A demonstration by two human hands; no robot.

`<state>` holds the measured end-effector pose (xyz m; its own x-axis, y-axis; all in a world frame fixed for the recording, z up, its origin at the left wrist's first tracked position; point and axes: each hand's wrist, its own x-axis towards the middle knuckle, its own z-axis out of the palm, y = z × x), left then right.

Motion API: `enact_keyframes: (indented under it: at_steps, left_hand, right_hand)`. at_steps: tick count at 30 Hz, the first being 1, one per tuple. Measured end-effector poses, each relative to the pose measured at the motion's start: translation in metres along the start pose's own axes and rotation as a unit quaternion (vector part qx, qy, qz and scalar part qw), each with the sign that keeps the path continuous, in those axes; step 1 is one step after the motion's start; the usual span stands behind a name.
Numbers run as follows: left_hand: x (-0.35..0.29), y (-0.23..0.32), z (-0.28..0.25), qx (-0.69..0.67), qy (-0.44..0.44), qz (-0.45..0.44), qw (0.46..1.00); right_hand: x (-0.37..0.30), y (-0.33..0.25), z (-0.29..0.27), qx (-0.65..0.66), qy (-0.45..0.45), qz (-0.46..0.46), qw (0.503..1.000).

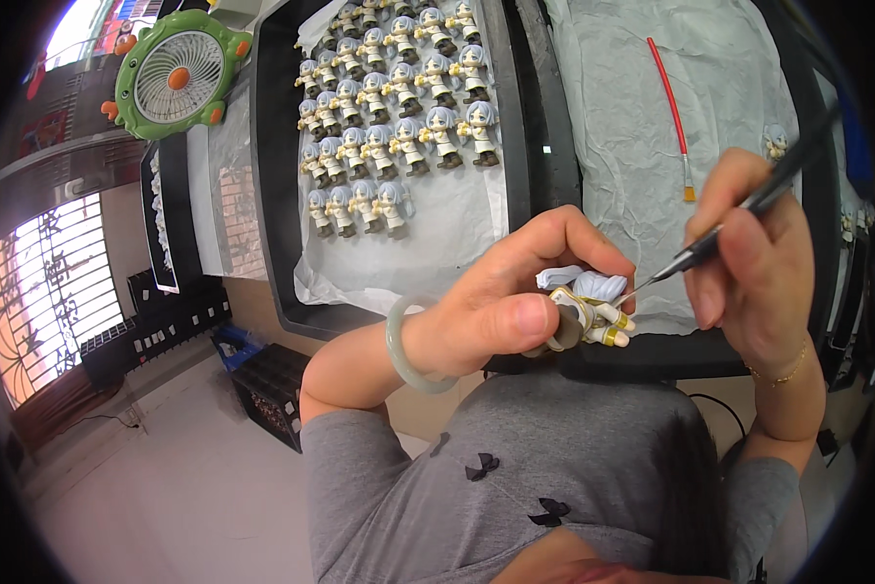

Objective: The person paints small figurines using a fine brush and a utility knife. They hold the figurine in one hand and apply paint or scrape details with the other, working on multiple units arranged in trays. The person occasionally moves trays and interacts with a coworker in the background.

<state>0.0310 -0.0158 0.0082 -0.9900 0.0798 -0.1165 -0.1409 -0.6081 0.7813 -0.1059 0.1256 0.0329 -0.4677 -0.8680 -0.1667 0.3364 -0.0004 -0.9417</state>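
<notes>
My left hand (515, 292) is closed around a small figurine (593, 307) with pale lilac hair, a white outfit and gold trim. The figurine lies tilted on its side, its lower part partly hidden by my thumb. In my right hand (754, 268) is a thin dark paintbrush (695, 255), held like a pen. Its fine tip points at the figurine beside the hair and seems to touch it, though contact is hard to make out.
A black tray (274, 195) lined with white paper holds rows of similar figurines (379, 146). On the paper in the right tray (618, 146) lie a red-handled flat brush (669, 92) and another figurine (775, 141). A green fan (178, 78) stands at the far left; a black crate (267, 389) sits below.
</notes>
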Motion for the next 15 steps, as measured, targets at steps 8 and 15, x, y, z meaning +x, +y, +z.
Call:
enact_keyframes:
  at_steps: [8, 15]
  left_hand:
    - [-0.001, 0.007, 0.000, 0.016, 0.000, -0.045, 0.999]
    - [0.000, 0.011, -0.001, 0.024, -0.018, -0.087, 0.996]
  right_hand:
    - [-0.010, -0.006, 0.003, -0.094, -0.022, -0.136, 0.986]
    - [-0.006, -0.002, 0.006, -0.107, -0.090, -0.166, 0.976]
